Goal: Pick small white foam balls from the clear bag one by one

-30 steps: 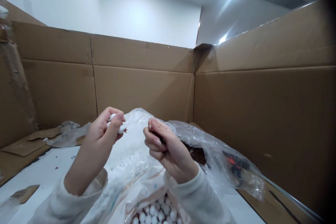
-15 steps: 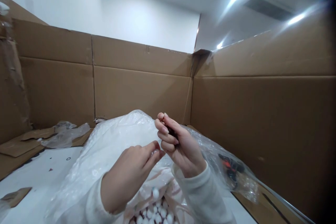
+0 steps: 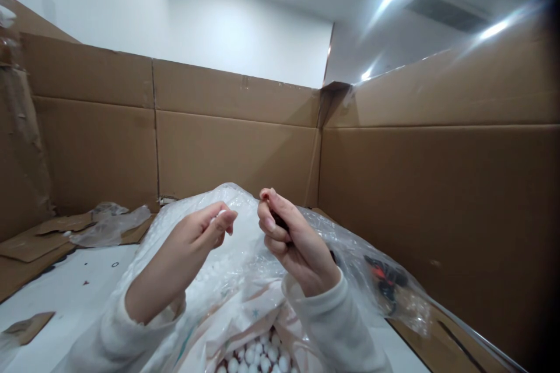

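Observation:
My left hand [image 3: 195,239] is closed in a pinch, raised over the large clear plastic bag. Between its thumb and fingers shows a small white round piece [image 3: 220,214], mostly covered by the fingertips. My right hand [image 3: 297,236] is curled shut around small dark reddish-brown pieces [image 3: 279,220]; their exact kind cannot be made out. A reddish bit also shows at its thumb and index fingertips. The hands are apart. Below them, an open pale plastic bag [image 3: 231,320] holds many small white round pieces [image 3: 263,355] with reddish-brown parts among them.
A big clear bag [image 3: 175,227] full of white pieces lies behind my hands. At right, a clear bag [image 3: 411,303] contains black and red items [image 3: 385,280]. Cardboard walls [image 3: 236,151] surround the white surface [image 3: 100,285]. Plastic scraps [image 3: 111,227] lie at left.
My left hand has moved up and left, away from my right hand, with a small white piece in its pinch. The right hand has barely moved.

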Demonstrator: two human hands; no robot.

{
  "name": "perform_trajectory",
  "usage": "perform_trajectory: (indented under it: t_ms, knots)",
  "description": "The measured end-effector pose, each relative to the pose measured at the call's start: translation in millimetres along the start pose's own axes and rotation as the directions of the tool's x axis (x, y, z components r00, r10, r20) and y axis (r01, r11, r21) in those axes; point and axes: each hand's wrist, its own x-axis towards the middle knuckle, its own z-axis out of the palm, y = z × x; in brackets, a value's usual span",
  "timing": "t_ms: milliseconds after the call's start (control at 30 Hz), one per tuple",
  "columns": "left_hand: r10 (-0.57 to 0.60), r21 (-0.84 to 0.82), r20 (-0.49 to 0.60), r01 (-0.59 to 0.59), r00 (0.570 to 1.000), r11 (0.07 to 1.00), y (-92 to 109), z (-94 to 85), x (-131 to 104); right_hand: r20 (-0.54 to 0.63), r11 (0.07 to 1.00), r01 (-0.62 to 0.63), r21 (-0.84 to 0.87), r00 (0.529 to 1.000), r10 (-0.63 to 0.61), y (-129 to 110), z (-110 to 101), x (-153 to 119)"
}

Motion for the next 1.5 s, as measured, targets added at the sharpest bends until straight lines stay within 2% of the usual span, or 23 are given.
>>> perform_trajectory:
  t_ms: [167,300,433,667,867,1267,1500]
  knots:
    - [0.047,-0.185,-0.045,-0.054,0.998,0.981,6.6,1.3,-2.7,0.028,0.993,0.023,-0.112,0.999,-0.020,5.7,5.7,-0.4]
    - [0.072,-0.294,0.001,-0.068,0.997,0.953,12.3,7.4,-3.5,0.047,0.977,0.063,-0.206,0.997,-0.055,14.3,10.0,-1.4]
    - [0.053,-0.363,0.033,-0.037,0.998,0.931,13.2,10.5,-2.5,-0.010,0.950,0.138,-0.280,0.989,-0.147,19.3,15.4,-3.8]
    - [-0.006,-0.378,-0.032,-0.007,0.999,0.926,11.7,17.0,-3.1,-0.097,0.947,0.181,-0.264,0.972,-0.213,25.6,19.9,-2.8]
    - [-0.055,-0.321,-0.080,0.026,0.995,0.947,14.4,21.1,-3.9,-0.127,0.966,0.152,-0.210,0.975,-0.181,29.7,19.5,-0.2]
    - [-0.037,-0.331,-0.050,0.018,0.998,0.944,12.7,23.6,-2.6,-0.186,0.981,0.148,-0.122,0.968,-0.169,33.1,20.5,0.0]
    - [-0.022,-0.329,-0.060,0.001,0.998,0.944,9.8,23.6,-2.6,-0.170,0.989,0.136,-0.059,0.975,-0.145,34.2,20.5,1.5]
